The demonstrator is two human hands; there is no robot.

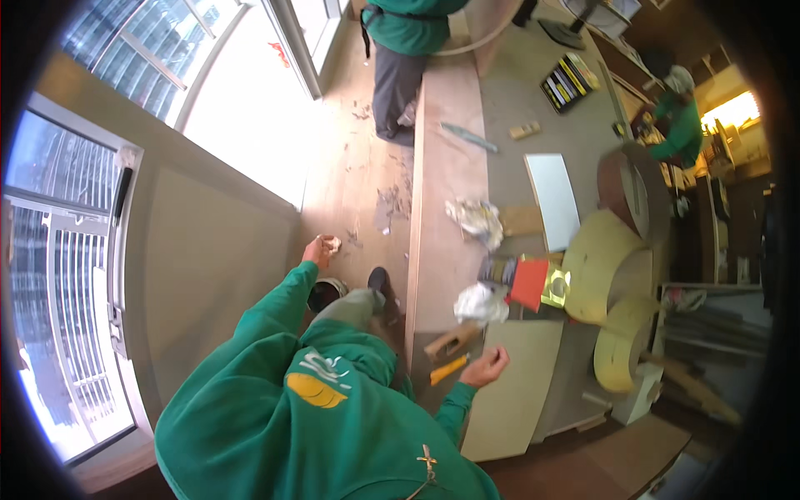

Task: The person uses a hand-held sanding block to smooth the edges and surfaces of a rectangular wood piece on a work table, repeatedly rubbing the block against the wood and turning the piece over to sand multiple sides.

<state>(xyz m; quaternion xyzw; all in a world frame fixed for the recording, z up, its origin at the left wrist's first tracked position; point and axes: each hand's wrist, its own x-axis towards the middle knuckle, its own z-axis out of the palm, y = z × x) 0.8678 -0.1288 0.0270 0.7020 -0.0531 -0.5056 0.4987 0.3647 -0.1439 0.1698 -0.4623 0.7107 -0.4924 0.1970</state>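
My left hand (316,251) is stretched out over the floor, its fingers closed on a small crumpled pale wad (332,244); whether it is cloth or paper I cannot tell. Just below that hand stands a dark bucket (327,293), partly behind my sleeve and leg. Above the workbench, my right hand (487,367) has its fingers curled in, and what they hold, if anything, is hidden. It is nearest a flat pale panel (518,387). To its left lie a brown wooden hand plane (452,342) and a yellow-orange tool (448,370).
Crumpled white rags (481,303), a red sheet (529,283), a white board (552,200) and curved yellowish panels (598,258) lie on the bench (454,167). One co-worker (408,33) stands at its far end, another (679,125) at far right. Scraps litter the floor (358,179).
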